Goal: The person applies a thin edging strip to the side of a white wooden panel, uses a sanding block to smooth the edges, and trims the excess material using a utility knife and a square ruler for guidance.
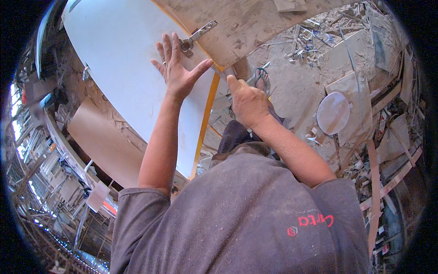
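A white panel [123,50] with a yellow-orange edge [206,109] lies in front of me. My left hand [175,75] rests on it with the fingers spread. Just past those fingertips a metal cabinet hinge [186,46] is set in the panel, and its arm sticks out beyond the edge. My right hand [248,100] is closed at the panel's right edge, thumb pointing forward. From it a thin, flat, greyish tool [220,73] reaches to the edge; my fingers hide the rest, so its exact kind does not show.
Beyond the edge lies a dusty brown board [232,27]. A sandalled foot [261,78] is on the floor, with a round pale disc [333,113] farther right. Scraps and offcuts [315,36] litter the floor. A brown sheet [107,141] lies left of the panel.
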Demonstrator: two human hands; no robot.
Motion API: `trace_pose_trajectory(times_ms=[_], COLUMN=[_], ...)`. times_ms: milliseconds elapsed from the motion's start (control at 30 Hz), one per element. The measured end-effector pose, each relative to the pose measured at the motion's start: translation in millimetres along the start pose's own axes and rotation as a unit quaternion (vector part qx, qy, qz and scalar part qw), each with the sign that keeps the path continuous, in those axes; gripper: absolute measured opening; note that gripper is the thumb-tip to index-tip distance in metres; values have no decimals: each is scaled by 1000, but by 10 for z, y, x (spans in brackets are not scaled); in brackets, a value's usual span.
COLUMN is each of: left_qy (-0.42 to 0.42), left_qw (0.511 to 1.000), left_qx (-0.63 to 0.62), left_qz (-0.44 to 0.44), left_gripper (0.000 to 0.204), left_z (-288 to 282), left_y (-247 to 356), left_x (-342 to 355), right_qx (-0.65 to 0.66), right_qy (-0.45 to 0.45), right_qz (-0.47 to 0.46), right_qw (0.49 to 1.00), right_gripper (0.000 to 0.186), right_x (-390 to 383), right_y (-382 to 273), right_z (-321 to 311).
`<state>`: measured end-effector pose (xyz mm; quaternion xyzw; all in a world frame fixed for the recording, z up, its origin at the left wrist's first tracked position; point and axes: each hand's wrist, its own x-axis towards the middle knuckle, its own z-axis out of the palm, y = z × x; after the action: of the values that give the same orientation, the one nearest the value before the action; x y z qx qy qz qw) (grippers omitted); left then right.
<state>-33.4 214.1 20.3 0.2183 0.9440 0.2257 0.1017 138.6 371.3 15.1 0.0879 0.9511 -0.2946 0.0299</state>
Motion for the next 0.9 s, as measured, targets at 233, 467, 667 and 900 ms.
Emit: trace_pose_trajectory(times_ms=[233, 467, 667, 900], left_qy=[3, 8, 9, 27], left_qw=[1000, 1000, 1000, 999], left_qx=[5, 18, 20, 42], left_qz=[-1, 4, 8, 15], left_gripper=[133, 132, 129, 123], left_z=[8, 32, 30, 77], left_y=[-21, -17, -23, -32], left_x=[-7, 0, -19, -7], right_qx=[-19, -19, -18, -18], right_qy=[-8, -49, -48, -68], right_qz=[9, 28, 29, 58], right_qw=[1000, 998, 998, 996], right_gripper=[20, 17, 18, 18], right_x=[13, 47, 46, 137], right_y=[-26, -26, -31, -19], right_z=[-32, -65, -40, -31])
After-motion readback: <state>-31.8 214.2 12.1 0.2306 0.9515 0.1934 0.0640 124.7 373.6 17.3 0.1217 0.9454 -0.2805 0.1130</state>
